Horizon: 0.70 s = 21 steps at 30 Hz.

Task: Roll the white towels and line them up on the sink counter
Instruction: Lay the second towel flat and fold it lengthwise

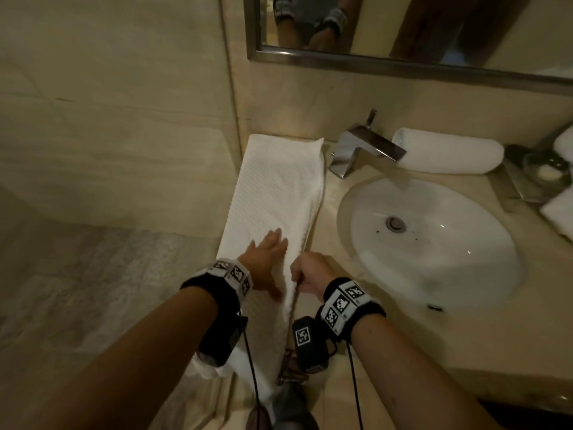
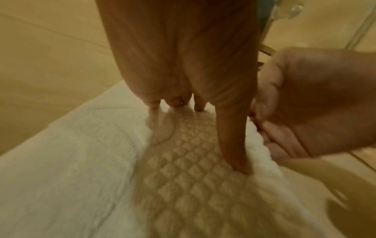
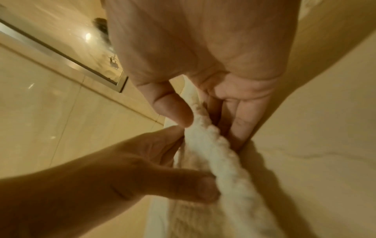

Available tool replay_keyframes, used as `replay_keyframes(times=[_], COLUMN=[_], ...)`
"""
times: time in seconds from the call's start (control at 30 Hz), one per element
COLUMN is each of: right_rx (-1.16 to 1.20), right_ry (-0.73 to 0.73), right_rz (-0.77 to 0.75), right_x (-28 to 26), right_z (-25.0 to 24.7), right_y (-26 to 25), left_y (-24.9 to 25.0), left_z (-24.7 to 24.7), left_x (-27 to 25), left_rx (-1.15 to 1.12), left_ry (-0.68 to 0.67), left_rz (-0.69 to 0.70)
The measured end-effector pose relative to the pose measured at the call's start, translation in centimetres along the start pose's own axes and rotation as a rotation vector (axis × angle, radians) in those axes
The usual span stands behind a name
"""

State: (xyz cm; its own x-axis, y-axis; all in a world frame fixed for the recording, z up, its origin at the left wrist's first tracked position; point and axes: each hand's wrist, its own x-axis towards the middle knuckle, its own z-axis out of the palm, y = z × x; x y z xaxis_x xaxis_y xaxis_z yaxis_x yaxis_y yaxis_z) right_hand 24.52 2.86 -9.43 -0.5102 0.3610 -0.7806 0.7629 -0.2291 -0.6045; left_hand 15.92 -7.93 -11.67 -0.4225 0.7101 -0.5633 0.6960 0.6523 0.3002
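A long white waffle-weave towel [image 1: 276, 187] lies folded lengthwise on the counter [image 1: 328, 243] left of the sink, its near end hanging over the front edge. My left hand [image 1: 268, 252] rests flat on the towel [image 2: 183, 185] with straight fingers [image 2: 234, 145]. My right hand [image 1: 305, 273] pinches the towel's folded right edge [image 3: 213, 154] between thumb [image 3: 173, 111] and curled fingers. A rolled white towel [image 1: 449, 152] lies at the back of the counter behind the faucet.
The white oval sink basin [image 1: 434, 240] and chrome faucet [image 1: 362, 150] sit to the right. A glass dish [image 1: 545, 172] and more white towels [image 1: 561, 212] stand at the far right. A mirror [image 1: 403, 26] hangs above; a tiled wall [image 1: 124, 103] borders the left.
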Motion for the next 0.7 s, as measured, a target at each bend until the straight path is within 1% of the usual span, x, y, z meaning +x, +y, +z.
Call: replay_keyframes(times=[0.07,0.17,0.23,0.27,0.33,0.4,0.47,0.5,0.6,0.63,0.7], right_rx=[0.024,0.057,0.139,0.194,0.278,0.253,0.163,0.103,-0.092,-0.098,-0.056], right_ry=[-0.012,-0.030,-0.016,-0.039,-0.162,-0.276,-0.308,-0.294,-0.160,-0.144,-0.163], right_rz=[-0.008,-0.041,-0.028,-0.025,-0.023,-0.015,-0.030,-0.046,-0.149,-0.186,-0.237], right_x=[-0.5,-0.9,-0.9,-1.1,-1.3,-1.7,-2.4,-2.6,-2.4,-2.3,-2.2], right_z=[-0.4,-0.9,-1.2,-1.4,-1.7,-1.8,-1.6,-1.5,-1.4,-1.4,-1.2], right_y=[1.0,1.8,2.5,2.9,3.9,4.8,5.2,5.4,5.6,5.7,5.9], left_y=[-0.4,-0.6,-0.7,-0.7,-0.4,-0.1,0.0,0.1,0.2,0.2,0.0], left_z=[-0.2,-1.0,-1.4,-1.6,-1.7,-1.3,-0.6,-0.3,0.0,0.0,0.1], left_x=[0.3,0.2,0.4,0.7,1.0,1.3,1.3,1.2,0.7,0.5,0.0], left_rx=[-0.003,0.017,0.036,0.043,0.050,0.092,0.117,0.123,0.101,0.082,0.060], left_ry=[-0.016,-0.078,-0.108,-0.111,-0.097,-0.063,-0.031,-0.010,0.040,0.051,0.096], left_rz=[0.006,0.018,0.022,0.022,0.018,0.012,0.007,0.005,0.000,-0.008,-0.041])
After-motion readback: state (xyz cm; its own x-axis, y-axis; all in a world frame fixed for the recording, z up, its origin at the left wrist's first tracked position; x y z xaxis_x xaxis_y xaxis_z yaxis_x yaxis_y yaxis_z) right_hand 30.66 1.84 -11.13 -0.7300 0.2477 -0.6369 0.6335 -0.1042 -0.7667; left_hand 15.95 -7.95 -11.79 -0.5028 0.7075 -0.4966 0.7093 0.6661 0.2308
